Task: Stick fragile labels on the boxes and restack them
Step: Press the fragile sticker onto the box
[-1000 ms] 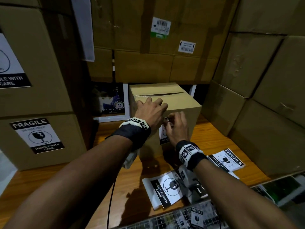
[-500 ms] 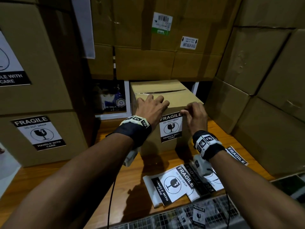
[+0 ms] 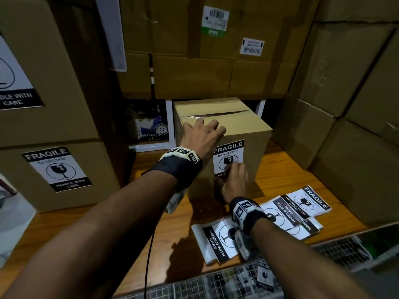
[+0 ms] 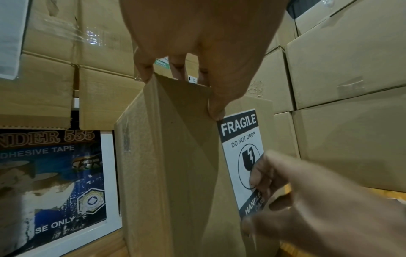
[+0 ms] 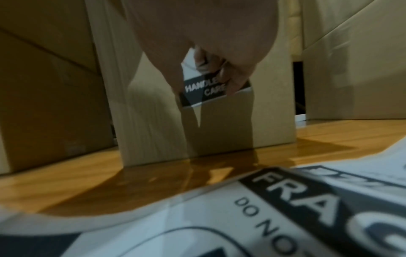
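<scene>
Wooden tabletop (image 3: 287,175), orange-brown, glossy. Stacked brown cartons (image 3: 345,87) wall it in at rear, left and right. Adhesive-tape carton (image 3: 149,124), blue printed face with white border, at rear left beneath the stack. Wire-mesh surface (image 3: 336,251) along the near edge. Lighting dim.

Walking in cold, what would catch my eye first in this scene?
First, the small cardboard box in the middle of the wooden table, its front bearing a black-and-white FRAGILE label. The left hand rests on the box's top while the right hand presses the label's lower part. Loose fragile labels lie on the table to the right, with stacked cartons walling everything in.
</scene>
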`<action>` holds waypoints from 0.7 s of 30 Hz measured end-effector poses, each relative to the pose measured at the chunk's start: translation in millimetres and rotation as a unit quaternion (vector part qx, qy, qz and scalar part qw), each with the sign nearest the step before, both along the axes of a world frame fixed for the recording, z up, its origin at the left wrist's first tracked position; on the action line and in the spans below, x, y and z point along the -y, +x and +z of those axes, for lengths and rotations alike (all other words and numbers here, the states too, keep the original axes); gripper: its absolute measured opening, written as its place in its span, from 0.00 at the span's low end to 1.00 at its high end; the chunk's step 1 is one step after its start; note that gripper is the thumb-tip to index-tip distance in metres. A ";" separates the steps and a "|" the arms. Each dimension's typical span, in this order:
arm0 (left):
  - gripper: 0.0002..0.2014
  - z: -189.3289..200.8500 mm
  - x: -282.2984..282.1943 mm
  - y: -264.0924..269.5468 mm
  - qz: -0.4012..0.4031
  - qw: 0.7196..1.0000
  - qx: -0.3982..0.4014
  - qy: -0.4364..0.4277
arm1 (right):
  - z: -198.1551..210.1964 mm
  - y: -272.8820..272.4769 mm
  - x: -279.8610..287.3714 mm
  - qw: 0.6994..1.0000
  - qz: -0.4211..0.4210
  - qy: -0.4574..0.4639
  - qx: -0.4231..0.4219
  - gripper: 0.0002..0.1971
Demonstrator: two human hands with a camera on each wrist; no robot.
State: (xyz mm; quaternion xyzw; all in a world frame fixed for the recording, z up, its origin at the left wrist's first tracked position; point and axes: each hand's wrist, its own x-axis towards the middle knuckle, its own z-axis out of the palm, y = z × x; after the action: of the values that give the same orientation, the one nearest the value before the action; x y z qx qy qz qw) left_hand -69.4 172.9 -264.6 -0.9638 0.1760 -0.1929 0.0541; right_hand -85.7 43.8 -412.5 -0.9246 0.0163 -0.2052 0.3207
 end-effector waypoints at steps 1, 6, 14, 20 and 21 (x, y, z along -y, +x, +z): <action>0.12 -0.6 0.1 -0.2 -0.001 1.000 0.001 -0.001 | -1.7 0.6 -0.9 1.000 -0.008 -0.009 -0.008 0.24; 0.11 -1.6 -1.2 -0.5 -0.004 1.000 0.005 -0.007 | -5.4 2.9 0.0 0.998 -0.030 -0.045 -0.026 0.29; 0.11 -1.1 -1.3 0.1 -0.002 1.000 0.000 -0.002 | 0.6 4.3 26.9 0.993 -0.011 -0.090 -0.069 0.25; 0.14 -0.9 -1.1 -0.5 -0.001 1.000 -0.004 -0.001 | 4.2 12.4 59.4 0.996 -0.058 -0.045 -0.044 0.15; 0.13 -1.5 -1.1 -0.4 -0.003 1.000 0.001 -0.001 | 4.9 14.5 60.9 0.996 -0.061 -0.049 -0.045 0.15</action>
State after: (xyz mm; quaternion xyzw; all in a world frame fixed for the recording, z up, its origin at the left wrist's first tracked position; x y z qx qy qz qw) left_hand -69.8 174.1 -266.1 -0.9632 0.1783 -0.1940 0.0524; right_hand -71.2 -17.1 -407.6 -0.9447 0.0770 -0.1826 0.2613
